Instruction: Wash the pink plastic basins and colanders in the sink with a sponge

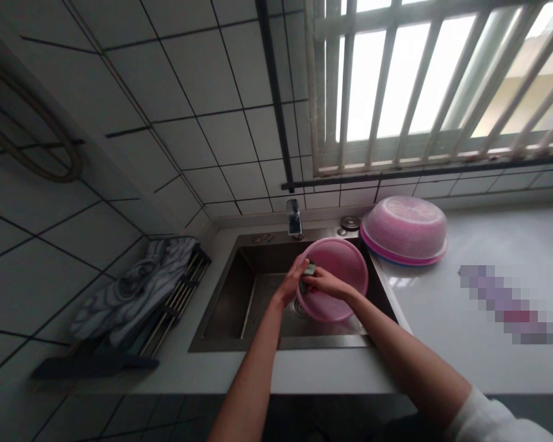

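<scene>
Fingers of the left hand are closed over the near-left rim of a pink plastic basin, holding it tilted on edge at centre frame with its mouth toward the camera. Right hand lies inside the basin at the same rim. Its fingers are curled, apparently around a small grey-green scrubbing pad that shows between the two hands; the exact grip on the pad is too small to make out. The basin hangs over the right half of a stainless-steel sink, its lower rim just above the drain and below the faucet; whether water runs cannot be told. Right of centre, on the pale countertop, an upturned pink colander rests just beside the sink's far-right corner. At lower left, a grey patterned cloth drapes a wire rack. A barred window fills the upper right.

Risks, as judged: one hand alone seems to bear the basin, at a single point of its rim, so a wet or soapy hold could let it swing or drop against the steel. Its raised far rim stands near the faucet and the colander, and a wide scrubbing stroke could knock either. Tilted so, it may also shed water onto the countertop
</scene>
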`<state>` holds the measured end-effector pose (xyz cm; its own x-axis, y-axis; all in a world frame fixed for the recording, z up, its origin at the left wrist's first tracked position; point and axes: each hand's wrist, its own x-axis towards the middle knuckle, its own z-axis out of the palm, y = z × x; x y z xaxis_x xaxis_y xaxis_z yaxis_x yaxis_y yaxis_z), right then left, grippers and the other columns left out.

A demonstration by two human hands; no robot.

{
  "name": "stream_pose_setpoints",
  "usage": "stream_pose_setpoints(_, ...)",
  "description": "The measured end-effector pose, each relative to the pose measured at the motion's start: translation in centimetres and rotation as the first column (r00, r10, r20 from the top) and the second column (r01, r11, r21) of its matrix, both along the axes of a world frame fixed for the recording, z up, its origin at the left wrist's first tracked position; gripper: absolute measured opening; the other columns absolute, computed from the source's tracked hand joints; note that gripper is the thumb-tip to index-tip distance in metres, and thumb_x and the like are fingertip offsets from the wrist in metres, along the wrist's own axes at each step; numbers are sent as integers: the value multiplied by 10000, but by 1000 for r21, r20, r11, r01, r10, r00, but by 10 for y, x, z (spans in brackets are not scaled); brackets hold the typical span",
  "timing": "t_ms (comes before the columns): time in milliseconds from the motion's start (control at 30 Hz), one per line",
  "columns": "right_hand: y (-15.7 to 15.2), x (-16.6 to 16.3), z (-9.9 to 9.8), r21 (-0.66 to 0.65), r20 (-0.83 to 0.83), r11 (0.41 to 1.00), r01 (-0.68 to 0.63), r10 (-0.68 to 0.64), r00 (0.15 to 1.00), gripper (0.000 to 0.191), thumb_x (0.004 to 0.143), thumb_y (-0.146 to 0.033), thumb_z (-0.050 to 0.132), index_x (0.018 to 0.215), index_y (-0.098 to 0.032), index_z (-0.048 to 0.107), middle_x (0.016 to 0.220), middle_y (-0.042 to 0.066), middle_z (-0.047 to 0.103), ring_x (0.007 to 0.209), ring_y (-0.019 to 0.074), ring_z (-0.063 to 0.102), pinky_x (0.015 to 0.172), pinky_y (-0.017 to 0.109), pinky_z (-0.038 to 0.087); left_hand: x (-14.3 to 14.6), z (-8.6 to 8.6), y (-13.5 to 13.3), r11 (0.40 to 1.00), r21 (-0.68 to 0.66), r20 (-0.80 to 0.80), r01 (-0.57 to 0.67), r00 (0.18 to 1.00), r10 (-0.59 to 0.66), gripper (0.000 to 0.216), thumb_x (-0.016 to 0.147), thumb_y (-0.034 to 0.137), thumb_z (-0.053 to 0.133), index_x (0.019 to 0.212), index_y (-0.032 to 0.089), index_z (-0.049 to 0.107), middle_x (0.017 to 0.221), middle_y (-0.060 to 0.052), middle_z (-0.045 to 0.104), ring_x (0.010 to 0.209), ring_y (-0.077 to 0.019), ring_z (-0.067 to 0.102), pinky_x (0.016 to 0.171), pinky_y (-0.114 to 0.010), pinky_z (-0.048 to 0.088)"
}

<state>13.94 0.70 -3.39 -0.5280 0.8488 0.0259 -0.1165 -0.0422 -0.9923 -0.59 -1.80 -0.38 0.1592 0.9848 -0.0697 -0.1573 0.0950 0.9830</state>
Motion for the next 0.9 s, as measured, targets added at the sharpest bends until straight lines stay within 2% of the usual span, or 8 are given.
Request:
stream_pose_setpoints(33,-1,-1,1,-6,-21,1000,4,-5,1000,329,770,-474,720,816,-174,592,703,-3,591,615,128,500,568,244,401,0,1,0,1000,6,-4,-11,1000,11,567,831,556,719,1279,213,660,1205,-78,712,1169,-265,629,1043,-366,440)
stream_pose_setpoints(200,4,0,4,-58,-135,954,296,-301,944,318,792,-486,665,820,-186,564,704,-13,562,605,119,469,566,239,372,2,-2,1,999,19,39,35,999,-36,555,845,531,718,1313,241,642,1355,-83,655,1302,-282,557,1130,-397,379)
stream_pose_setpoints(367,-1,-3,3,-52,-76,998,40,-44,996,328,770,-480,699,802,-182,568,688,-11,567,602,125,492,567,245,382,0,-4,3,1000,-2,-4,18,1000,-18,552,855,540,705,1309,231,643,1328,-87,667,1291,-291,562,1116,-396,390)
stream_pose_setpoints(500,2,-4,5,-69,-161,958,277,-285,945,314,785,-478,670,813,-183,566,687,-15,557,594,117,470,554,236,369,0,-3,3,999,19,39,34,999,-34,562,854,536,709,1317,227,631,1351,-88,653,1308,-284,549,1125,-391,382)
stream_pose_setpoints(567,3,-2,4,-62,-144,953,298,-304,942,336,782,-495,675,828,-175,583,700,-6,571,608,121,483,557,236,374,1,-3,2,998,12,51,58,997,-58,560,849,533,716,1310,225,635,1327,-88,666,1279,-283,569,1105,-391,401)
stream_pose_setpoints(667,0,-3,1,-61,-70,994,88,-93,993,379,770,-528,701,786,-169,580,671,-9,563,596,119,479,552,239,378,-2,-3,2,999,-2,3,42,999,-42,554,843,549,712,1275,208,658,1247,-89,700,1220,-288,603,1077,-387,420)
stream_pose_setpoints(733,-2,-5,0,-68,-64,997,22,-26,998,391,764,-539,712,769,-175,568,655,-16,552,586,116,471,550,240,379,-4,-5,3,1000,5,-30,21,999,-21,551,852,560,695,1270,203,660,1250,-89,699,1229,-290,596,1090,-384,407)
stream_pose_setpoints(900,2,-1,6,-54,-152,953,297,-302,941,360,792,-529,670,789,-183,569,674,-12,561,594,120,461,553,241,363,-2,-6,4,995,65,-34,72,997,-69,576,891,544,657,1365,223,591,1397,-91,620,1333,-285,525,1153,-399,350)
